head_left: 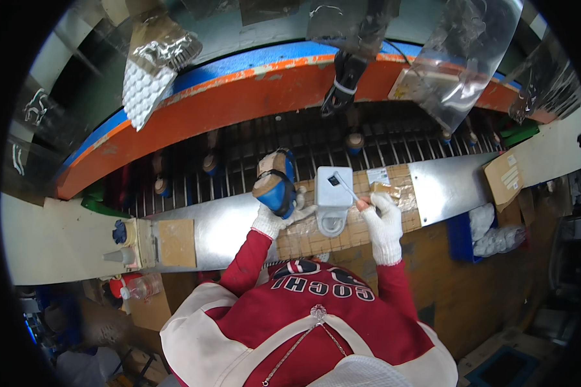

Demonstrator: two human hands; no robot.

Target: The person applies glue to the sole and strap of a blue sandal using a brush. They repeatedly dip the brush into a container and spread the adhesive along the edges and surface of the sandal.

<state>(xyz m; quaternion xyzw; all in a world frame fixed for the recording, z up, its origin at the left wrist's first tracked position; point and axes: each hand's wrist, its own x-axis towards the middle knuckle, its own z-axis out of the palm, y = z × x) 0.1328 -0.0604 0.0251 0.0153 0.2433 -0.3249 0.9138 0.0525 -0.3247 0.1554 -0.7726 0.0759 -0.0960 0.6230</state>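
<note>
My left hand, in a white knit glove, is closed round a shoe with a blue, tan and black surface. The shoe is tilted over the near edge of the rack of bars. My right hand, gloved with bare fingertips, pinches a thin white-handled brush. The brush slants over a white plastic container, its tip by a small dark patch on top. A looped handle sticks out from the container's near side. The container stands on a taped cardboard sheet between my hands.
Several shoe-shaped pieces, one a blue-and-tan piece, sit among metal bars under an orange machine edge. Plastic bags and a bundled black cable hang overhead. A blue bin stands at right; a clear bottle lies at left.
</note>
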